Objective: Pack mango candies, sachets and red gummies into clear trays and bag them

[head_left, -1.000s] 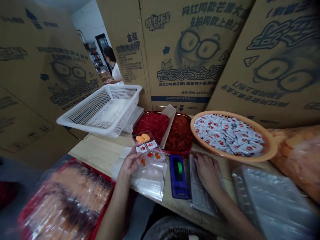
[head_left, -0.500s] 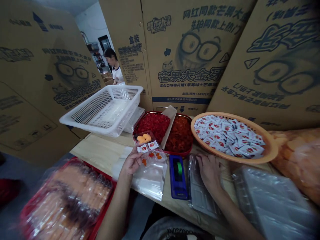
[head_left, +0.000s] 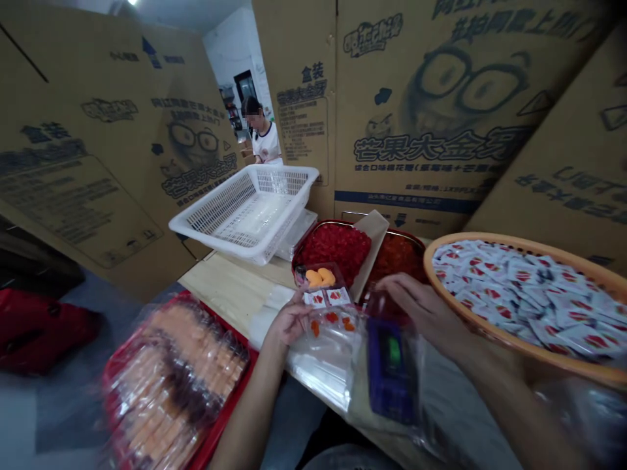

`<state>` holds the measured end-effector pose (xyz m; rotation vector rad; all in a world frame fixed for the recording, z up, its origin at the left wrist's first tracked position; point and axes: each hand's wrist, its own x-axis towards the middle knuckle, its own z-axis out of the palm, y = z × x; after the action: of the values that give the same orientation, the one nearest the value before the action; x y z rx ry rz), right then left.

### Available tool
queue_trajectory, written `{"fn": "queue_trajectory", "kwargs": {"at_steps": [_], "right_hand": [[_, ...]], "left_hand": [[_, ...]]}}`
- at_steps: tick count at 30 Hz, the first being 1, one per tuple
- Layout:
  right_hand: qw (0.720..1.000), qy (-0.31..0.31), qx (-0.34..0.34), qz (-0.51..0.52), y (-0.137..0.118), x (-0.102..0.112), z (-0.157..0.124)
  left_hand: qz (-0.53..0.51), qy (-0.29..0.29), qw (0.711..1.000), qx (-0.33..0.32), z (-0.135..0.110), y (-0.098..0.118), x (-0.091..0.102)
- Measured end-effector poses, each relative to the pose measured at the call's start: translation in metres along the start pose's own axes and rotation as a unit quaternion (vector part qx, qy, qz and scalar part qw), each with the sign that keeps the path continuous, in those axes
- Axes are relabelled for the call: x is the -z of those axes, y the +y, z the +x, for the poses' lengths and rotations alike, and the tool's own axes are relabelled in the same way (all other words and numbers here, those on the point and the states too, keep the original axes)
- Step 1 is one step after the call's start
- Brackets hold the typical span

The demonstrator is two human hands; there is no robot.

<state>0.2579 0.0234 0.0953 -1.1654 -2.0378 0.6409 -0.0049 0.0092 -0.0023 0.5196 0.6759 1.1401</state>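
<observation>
My left hand [head_left: 290, 321] pinches the edge of a clear plastic tray [head_left: 329, 336]. In its sections lie orange oval candies [head_left: 321, 277], two white sachets [head_left: 327, 298] and small red-orange gummy pieces [head_left: 332, 318]. Beneath it are flat clear plastic pieces on the table. My right hand [head_left: 426, 307] grips the top end of another clear plastic tray [head_left: 418, 372], its fingertips partly blurred. Through this see-through tray shows a blue tape dispenser [head_left: 390, 385] with a green roll.
Behind my hands stands a red-rimmed tray of red pieces [head_left: 336, 248] and orange-red pieces [head_left: 394, 254], split by a cardboard divider [head_left: 371, 251]. An orange basket [head_left: 490, 326] of sachets is at right, a white basket [head_left: 240, 245] at left. Wrapped packs [head_left: 171, 365] lie lower left. A person [head_left: 267, 140] is beyond.
My view has swung left. My right hand has lifted a clear tray from beside the dispenser and brought it left, in front of the dispenser. My left hand still holds the filled tray.
</observation>
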Motion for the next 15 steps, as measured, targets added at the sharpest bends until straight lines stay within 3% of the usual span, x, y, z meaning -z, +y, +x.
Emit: {"fn": "queue_trajectory", "kwargs": {"at_steps": [3,6,10,15], "right_hand": [[0.99,-0.113,0.072,-0.035,-0.01,-0.04,0.062],[0.971,-0.127,0.081,-0.184,-0.01,-0.086,0.104],[0.964,-0.112,0.087,-0.227,-0.002,-0.129,0.121],[0.965,-0.088,0.082,-0.232,0.009,-0.146,0.12]], "left_hand": [[-0.026,-0.009,1.0,0.007,-0.001,-0.002,-0.002],[-0.053,-0.022,0.998,0.012,-0.001,-0.005,-0.005],[-0.053,0.002,0.999,-0.008,-0.002,-0.009,-0.008],[-0.036,0.057,0.997,-0.03,-0.003,-0.013,-0.01]]}}
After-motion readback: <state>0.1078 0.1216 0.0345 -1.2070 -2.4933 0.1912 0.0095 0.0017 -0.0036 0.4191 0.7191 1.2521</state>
